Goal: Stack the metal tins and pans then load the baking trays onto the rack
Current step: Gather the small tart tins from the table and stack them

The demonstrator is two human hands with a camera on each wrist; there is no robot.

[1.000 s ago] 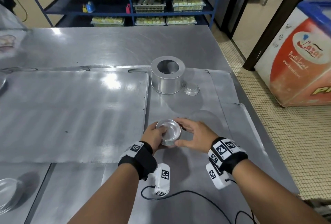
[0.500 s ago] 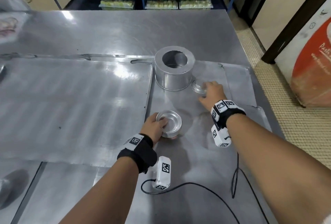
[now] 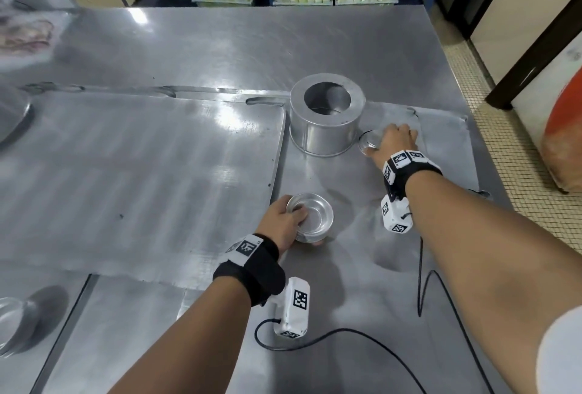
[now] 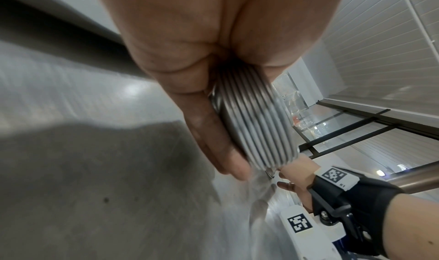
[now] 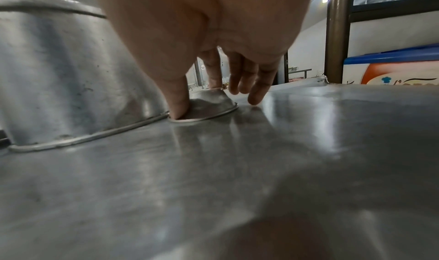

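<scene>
Head view, change: a second earlier both hands cupped the stack of small tins point(image 3: 310, 218) near the counter's point(image 3: 195, 47) near edge; by this moment the right hand point(image 3: 392, 143) had left it and reached out to 1 o'clock, onto the lone small tin point(image 3: 369, 142).
Head view, meaning: judged from that, the stack was built and this loose tin looked like the next piece to join it; the tray-loading part seemed not yet begun.
Head view, left hand point(image 3: 282, 223): at the stack's 9 o'clock side, thumb over the rim, fingers wrapped round the wall, wrist low to the counter.
Head view, places: the large ring pan point(image 3: 326, 114) stood upside down at 12 o'clock from the stack, well apart from it; the lone tin lay just beside the pan's base at its 3 o'clock.

Left wrist view, grip: the left hand point(image 4: 202, 66) held the stack of small tins point(image 4: 256, 125), whose nested rims showed as ribs, thumb on one side and fingers on the other.
Left wrist view, beyond: the right wrist band showed past the stack.

Right wrist view, grip: the right hand point(image 5: 213, 38) arched downward, thumb tip set on the inverted lone small tin's point(image 5: 209, 106) near rim, a finger at its far top; the rest hung loose above the counter point(image 5: 308, 151).
Right wrist view, state: a narrow pinch was on the tin, which sat flat, not lifted.
Right wrist view, pan: the large ring pan point(image 5: 59, 76) rose at 9 o'clock, its rim touching or nearly touching the tin's.
</scene>
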